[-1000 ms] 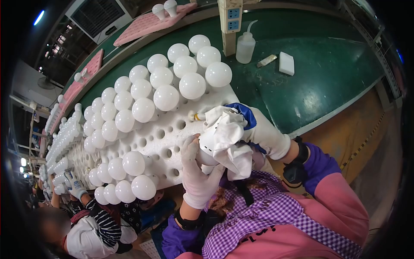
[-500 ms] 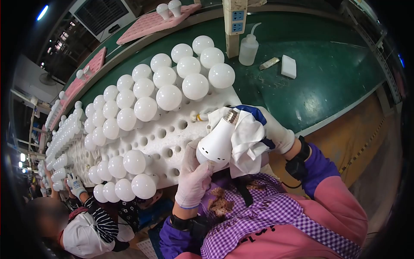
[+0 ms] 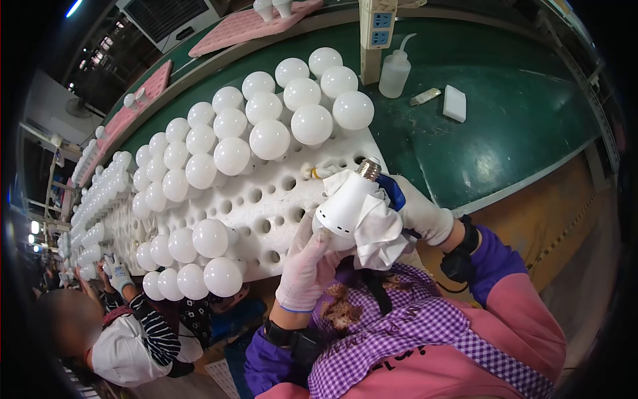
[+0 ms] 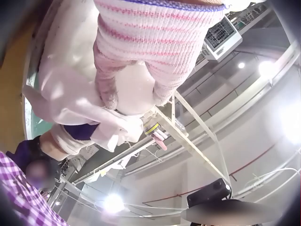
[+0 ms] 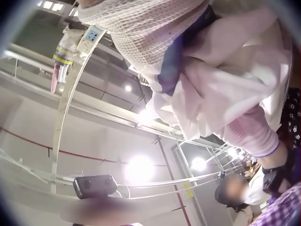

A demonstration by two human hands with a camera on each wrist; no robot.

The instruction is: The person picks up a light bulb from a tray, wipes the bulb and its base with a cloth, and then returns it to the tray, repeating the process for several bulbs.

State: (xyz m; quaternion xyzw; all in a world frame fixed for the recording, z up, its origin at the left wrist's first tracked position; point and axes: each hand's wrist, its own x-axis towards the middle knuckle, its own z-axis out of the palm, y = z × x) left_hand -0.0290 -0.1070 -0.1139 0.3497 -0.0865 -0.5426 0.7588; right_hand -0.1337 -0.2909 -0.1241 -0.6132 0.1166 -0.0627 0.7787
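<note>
A white light bulb (image 3: 347, 203) is tilted with its metal screw base up, over the near right end of a foam tray (image 3: 312, 186). My gloved left hand (image 3: 302, 266) grips its round end, thumb and fingers on either side; the left wrist view shows the bulb (image 4: 134, 87) between thumb and fingers. In my right hand (image 3: 423, 214), gloved in white and blue, is a bunched white cloth (image 3: 380, 233) lying against the bulb's right side. The right wrist view shows that cloth (image 5: 225, 84) covering most of the right fingers.
Rows of round bulbs (image 3: 269, 139) stand in the tray's holes. On the green table (image 3: 518, 133) are a squeeze bottle (image 3: 395, 74), a white block (image 3: 454, 104) and a socket post (image 3: 372, 53). Another person (image 3: 126, 352) works at the left.
The cloth, earlier wrapped over the bulb's upper part, has slid to its right side, baring the body and screw base. The bulb now stands more upright. The head view has shifted slightly.
</note>
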